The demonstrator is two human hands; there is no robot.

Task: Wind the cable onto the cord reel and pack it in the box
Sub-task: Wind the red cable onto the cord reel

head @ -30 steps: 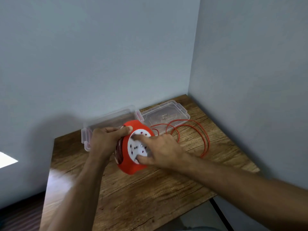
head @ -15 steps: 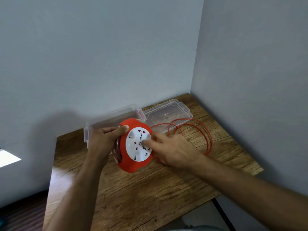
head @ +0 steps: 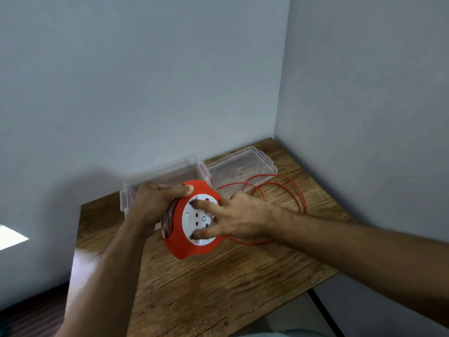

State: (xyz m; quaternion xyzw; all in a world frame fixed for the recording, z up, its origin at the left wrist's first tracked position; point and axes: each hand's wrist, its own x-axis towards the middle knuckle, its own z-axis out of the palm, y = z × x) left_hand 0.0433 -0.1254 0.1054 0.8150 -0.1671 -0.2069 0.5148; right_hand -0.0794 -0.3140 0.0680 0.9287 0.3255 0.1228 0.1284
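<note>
Cord reel (head: 192,242) being steadied and turned above the counter (head: 218,288).
Its rigid rim is being gripped by left hand (head: 151,205); right fingers (head: 204,205), spread, are pressing the hub; limp cable (head: 291,190) is trailing beyond.

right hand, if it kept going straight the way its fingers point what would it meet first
The right hand points leftward; its fingers already touch the cord reel, so that comes first, probably then the left hand behind.

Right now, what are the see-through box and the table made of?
The box looks like clear plastic: you can see through its glossy walls. The table looks like wood, brown with dark grain lines, though it may be only a wood-look surface.
</note>
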